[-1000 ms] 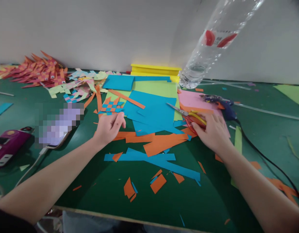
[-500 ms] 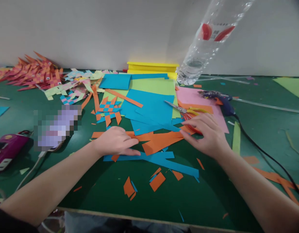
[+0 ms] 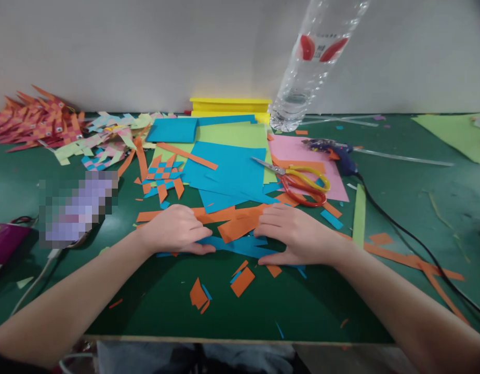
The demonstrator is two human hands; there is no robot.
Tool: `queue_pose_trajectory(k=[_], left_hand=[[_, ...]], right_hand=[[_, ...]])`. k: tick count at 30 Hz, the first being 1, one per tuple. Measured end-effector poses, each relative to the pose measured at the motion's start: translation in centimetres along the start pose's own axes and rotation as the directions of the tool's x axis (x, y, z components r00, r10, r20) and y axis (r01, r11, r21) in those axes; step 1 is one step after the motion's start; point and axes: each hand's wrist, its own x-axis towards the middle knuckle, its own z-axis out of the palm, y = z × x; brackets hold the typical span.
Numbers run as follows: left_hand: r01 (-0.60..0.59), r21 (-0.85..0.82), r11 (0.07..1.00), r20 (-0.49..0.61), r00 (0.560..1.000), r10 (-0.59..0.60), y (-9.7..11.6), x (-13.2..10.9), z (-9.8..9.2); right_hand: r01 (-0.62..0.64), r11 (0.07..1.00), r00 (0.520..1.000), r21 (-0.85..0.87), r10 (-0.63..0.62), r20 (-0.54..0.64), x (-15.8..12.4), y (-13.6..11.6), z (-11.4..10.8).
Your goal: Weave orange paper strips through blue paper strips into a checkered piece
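Note:
My left hand (image 3: 177, 229) rests low on the table, its fingers curled and thumb stretched out, with a blue paper strip (image 3: 240, 248) between thumb and fingers. On the strip's other side, my right hand (image 3: 292, 235) has its thumb apart from its bent fingers. Its fingertips touch the orange paper strips (image 3: 232, 229), and its thumb lies by the blue strip's lower edge. Behind the right hand lie scissors (image 3: 289, 170) with red and yellow handles, their blades over blue paper sheets (image 3: 228, 166). A woven orange-and-blue paper piece (image 3: 163, 176) sits behind my left hand.
A glue gun (image 3: 337, 153) with a black cord lies at right, beside pink paper (image 3: 290, 148). A tilted water bottle (image 3: 302, 78) stands at the back. Woven paper pieces (image 3: 41, 119) heap up at back left, near a phone (image 3: 82, 210). Orange scraps (image 3: 242, 282) lie in front.
My right hand has moved left and nearer to me, away from the scissors and onto the strips. My left thumb and fingers have closed around the blue strip. The view has shifted slightly right.

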Motion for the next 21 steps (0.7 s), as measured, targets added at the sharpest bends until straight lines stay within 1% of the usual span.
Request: queue_pose_trajectory(k=[4,6,8,10,12,14,16,18,21], left_hand=[[0.003,0.026,1.0,0.021,1.0,-0.004,0.2,0.0,0.1],[-0.047,0.083,0.995,0.017,0.999,0.046,0.2,0.0,0.0],[-0.127,0.166,0.978,-0.004,0.992,0.13,0.2,0.0,0.0],[-0.192,0.25,0.949,-0.038,0.978,0.207,0.2,0.1,-0.1],[-0.212,0.316,0.925,-0.08,0.965,0.249,0.1,0.1,-0.2],[-0.2,0.372,0.907,-0.143,0.953,0.268,-0.2,0.0,-0.4],[-0.162,0.413,0.896,-0.221,0.937,0.272,-0.6,0.0,-0.6],[-0.121,0.432,0.894,-0.288,0.92,0.264,-1.0,-0.1,-0.8],[-0.092,0.436,0.895,-0.337,0.906,0.257,-1.4,-0.2,-0.8]], right_hand=[[-0.014,0.999,1.0,0.044,0.014,0.011,-0.2,0.1,0.2],[-0.024,0.998,1.0,0.063,0.023,0.018,-0.2,0.1,0.1],[-0.043,0.996,0.999,0.077,0.041,0.032,-0.2,0.1,0.1],[-0.074,0.991,0.997,0.111,0.069,0.047,-0.2,0.1,0.0],[-0.102,0.98,0.994,0.171,0.093,0.056,-0.2,0.0,0.0],[-0.103,0.968,0.994,0.227,0.095,0.046,-0.1,0.0,-0.1],[-0.079,0.966,0.997,0.247,0.076,0.022,-0.1,0.0,-0.1],[-0.057,0.978,0.998,0.201,0.058,-0.003,-0.1,0.0,-0.1],[-0.044,0.999,0.997,0.004,0.044,-0.06,-0.1,0.1,-0.1]])
